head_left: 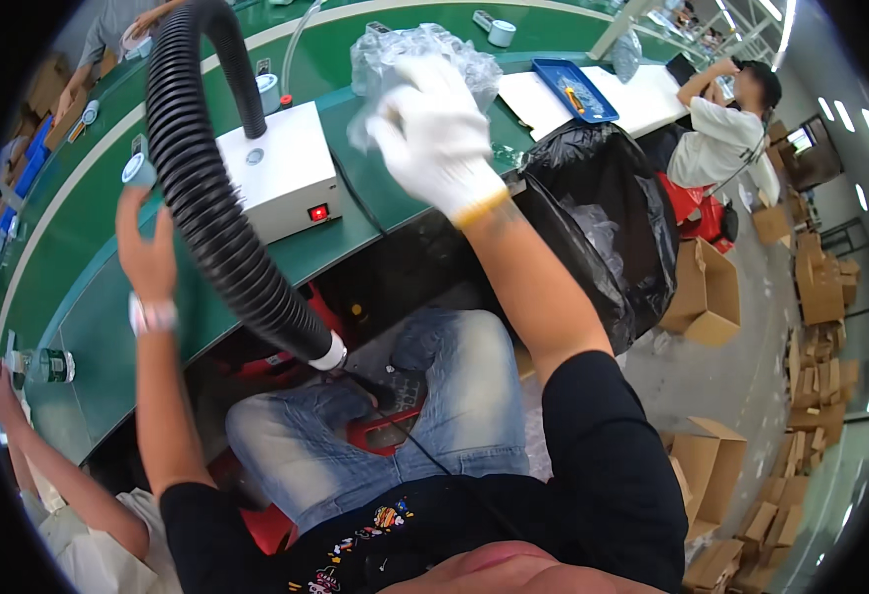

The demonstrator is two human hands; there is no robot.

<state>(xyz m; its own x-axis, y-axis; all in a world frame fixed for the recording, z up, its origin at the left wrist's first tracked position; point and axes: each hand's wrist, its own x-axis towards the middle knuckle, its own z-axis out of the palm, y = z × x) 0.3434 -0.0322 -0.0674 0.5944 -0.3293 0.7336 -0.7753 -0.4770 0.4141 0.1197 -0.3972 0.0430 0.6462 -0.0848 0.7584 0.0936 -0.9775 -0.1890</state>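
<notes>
My bare left hand (147, 247) reaches up at the left with thumb and fingers apart. Its fingertips are at the near edge of a small round white-and-blue device (139, 169); whether they touch it I cannot tell. My right hand (434, 139), in a white glove and smeared by motion, is curled over a heap of clear plastic bags (464, 67). A blurred piece of clear film (361, 127) shows by its fingers, and the hand seems closed on it. Between my hands stands a white box machine (281, 168) with a lit red switch.
A thick black corrugated hose (192, 168) arches between my arms. Right of the bench hangs a black bin bag (642, 238); beyond it a blue tray (575, 89) lies on a white surface. A plastic bottle (55, 365) and a co-worker's hand (3, 396) are at far left.
</notes>
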